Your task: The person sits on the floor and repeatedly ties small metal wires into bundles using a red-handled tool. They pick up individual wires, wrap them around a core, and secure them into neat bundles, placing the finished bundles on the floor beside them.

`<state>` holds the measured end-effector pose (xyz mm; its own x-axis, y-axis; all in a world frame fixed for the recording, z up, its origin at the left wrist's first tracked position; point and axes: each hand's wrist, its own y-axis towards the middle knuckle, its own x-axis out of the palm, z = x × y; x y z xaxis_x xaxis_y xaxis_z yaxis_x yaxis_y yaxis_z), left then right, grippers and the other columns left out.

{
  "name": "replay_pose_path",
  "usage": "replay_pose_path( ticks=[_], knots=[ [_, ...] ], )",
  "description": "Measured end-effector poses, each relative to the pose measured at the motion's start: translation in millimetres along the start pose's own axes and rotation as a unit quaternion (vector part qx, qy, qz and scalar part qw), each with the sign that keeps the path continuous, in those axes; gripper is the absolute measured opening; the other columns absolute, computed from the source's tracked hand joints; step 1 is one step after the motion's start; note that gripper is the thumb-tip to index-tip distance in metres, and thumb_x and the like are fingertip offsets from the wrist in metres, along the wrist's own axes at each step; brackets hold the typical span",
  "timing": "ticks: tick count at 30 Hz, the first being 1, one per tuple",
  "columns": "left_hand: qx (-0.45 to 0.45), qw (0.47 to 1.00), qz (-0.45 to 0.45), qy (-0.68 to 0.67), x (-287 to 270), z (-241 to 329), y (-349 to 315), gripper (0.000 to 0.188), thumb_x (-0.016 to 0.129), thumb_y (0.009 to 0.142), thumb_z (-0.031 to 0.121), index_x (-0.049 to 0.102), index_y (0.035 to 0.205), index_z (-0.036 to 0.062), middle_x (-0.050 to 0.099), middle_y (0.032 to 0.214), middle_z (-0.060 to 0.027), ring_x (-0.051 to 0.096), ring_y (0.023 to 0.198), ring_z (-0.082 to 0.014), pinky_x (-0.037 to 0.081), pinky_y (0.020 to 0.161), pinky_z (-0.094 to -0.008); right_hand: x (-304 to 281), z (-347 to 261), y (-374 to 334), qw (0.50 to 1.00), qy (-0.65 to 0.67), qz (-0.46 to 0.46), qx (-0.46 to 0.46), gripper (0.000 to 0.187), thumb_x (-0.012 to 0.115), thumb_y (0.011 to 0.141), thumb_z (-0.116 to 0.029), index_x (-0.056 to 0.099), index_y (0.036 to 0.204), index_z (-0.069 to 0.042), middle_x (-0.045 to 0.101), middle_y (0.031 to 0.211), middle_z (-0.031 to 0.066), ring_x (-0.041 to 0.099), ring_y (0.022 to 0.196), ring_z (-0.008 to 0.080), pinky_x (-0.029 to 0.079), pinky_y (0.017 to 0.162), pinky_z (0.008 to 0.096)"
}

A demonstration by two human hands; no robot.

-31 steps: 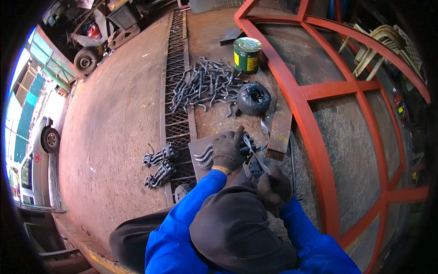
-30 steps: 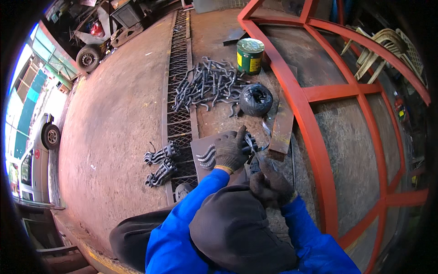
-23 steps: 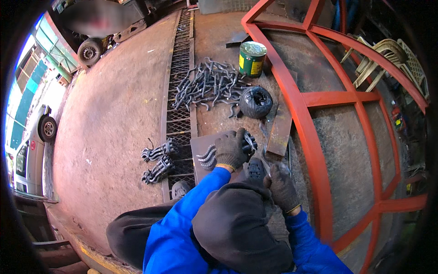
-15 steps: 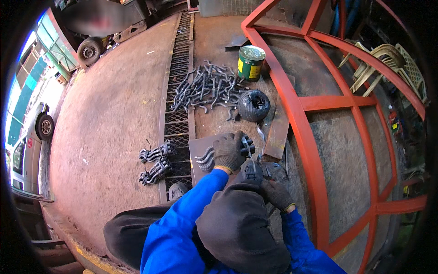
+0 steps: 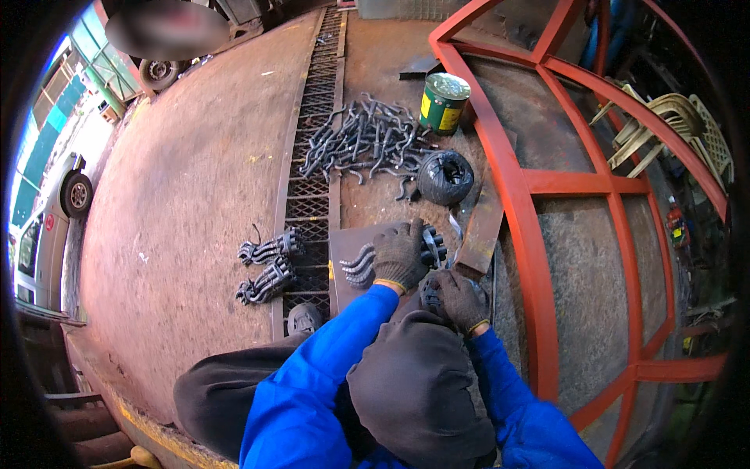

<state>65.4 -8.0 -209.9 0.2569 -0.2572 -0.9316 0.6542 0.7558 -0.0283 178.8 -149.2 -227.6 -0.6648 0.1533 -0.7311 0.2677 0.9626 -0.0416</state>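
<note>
Left hand (image 5: 398, 255): fingers wrapped round rods (image 5: 359, 266) | right hand (image 5: 461, 301): closer now (fingers: can't tell)

Daylight comes from the far left, where the ground outside (image 5: 92, 139) glares nearly white, brightening the floor (image 5: 195, 172). The far right is dim. Metal rods (image 5: 363, 141) catch soft glints. Fisheye distortion bows the red frame (image 5: 574, 184), blackness rings the view, and an oval blur (image 5: 166, 30) smears the upper left.
</note>
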Motion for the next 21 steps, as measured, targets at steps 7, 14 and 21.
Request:
replay_pose_path(
  ticks=[7,14,21],
  knots=[
    [0.0,1.0,-0.004,-0.001,-2.4,1.9,3.0,0.082,0.079,0.066,0.042,0.044,0.137,0.0169,0.059,0.121,-0.0154,0.06,0.104,-0.0364,0.045,0.084,-0.0516,27.5,34.4,-8.6,0.989,0.046,-0.025,0.141,0.031,0.046,0.1,-0.023,0.06,0.115,-0.001,0.064,0.111,0.0232,0.06,0.105,0.039,0.045,0.091,0.0424],
    [0.009,0.999,0.035,-0.014,5.6,-3.6,0.7,0.065,0.075,0.072,0.045,0.054,0.127,0.0175,0.061,0.113,-0.0145,0.061,0.101,-0.0359,0.044,0.082,-0.0513,9.2,-2.9,-19.8,0.977,0.118,-0.04,0.172,0.02,0.051,0.095,-0.02,0.061,0.101,-0.005,0.063,0.1,0.023,0.06,0.091,0.0433,0.049,0.078,0.0462],
    [0.006,0.999,0.044,-0.001,7.3,0.8,1.9,0.06,0.074,0.074,0.046,0.056,0.124,0.018,0.062,0.113,-0.014,0.061,0.099,-0.0359,0.044,0.081,-0.0508,7.1,12.2,-28.0,0.996,-0.085,-0.027,-0.028,0.017,0.057,0.089,-0.018,0.062,0.101,-0.008,0.065,0.095,0.0171,0.063,0.089,0.0367,0.049,0.078,0.0449]
  ],
)
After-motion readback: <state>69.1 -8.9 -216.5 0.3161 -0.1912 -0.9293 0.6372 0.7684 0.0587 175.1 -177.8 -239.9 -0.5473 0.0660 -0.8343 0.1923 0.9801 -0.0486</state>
